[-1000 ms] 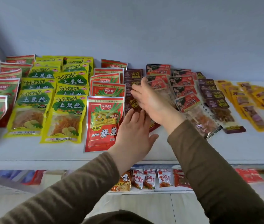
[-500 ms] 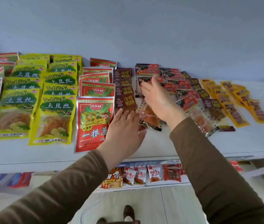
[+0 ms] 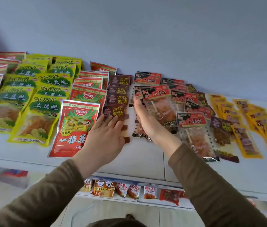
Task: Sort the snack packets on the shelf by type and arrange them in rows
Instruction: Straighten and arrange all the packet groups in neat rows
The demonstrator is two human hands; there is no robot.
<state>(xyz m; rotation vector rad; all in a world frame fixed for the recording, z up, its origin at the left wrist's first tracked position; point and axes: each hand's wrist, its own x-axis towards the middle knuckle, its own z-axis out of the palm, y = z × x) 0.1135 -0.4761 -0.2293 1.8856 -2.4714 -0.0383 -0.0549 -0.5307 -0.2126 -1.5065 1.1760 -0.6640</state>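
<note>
The brown packets (image 3: 116, 102) are lying in an overlapping column on the white shelf (image 3: 146, 154), between the red packets (image 3: 76, 126) on their left and the clear red-labelled packets (image 3: 159, 105) on their right. The person's left hand (image 3: 106, 136) is resting flat on the nearest brown packet, fingers straight and close together, pressing it down rather than gripping it. The right hand (image 3: 143, 118) is standing on edge against the left side of the clear red-labelled column, fingers extended and together, thumb side up; it is pinching nothing that I can see.

To my eye the person is squaring up the gap between these two columns, one hand steadying the brown row while the other nudges the neighbouring row sideways. The next move probably calls for a light sideways push, since the slick packets overlap and look apt to slide out of line.

Further out, two columns of yellow packets (image 3: 36, 102) are filling the left part of the shelf, with more red ones at the far left edge. Right of the clear ones are dark purple packets (image 3: 222, 128), then slim orange packets (image 3: 247, 141) fanning out. The lower shelf (image 3: 175, 206) is holding small orange and red sachets (image 3: 129, 191) in a row.
</note>
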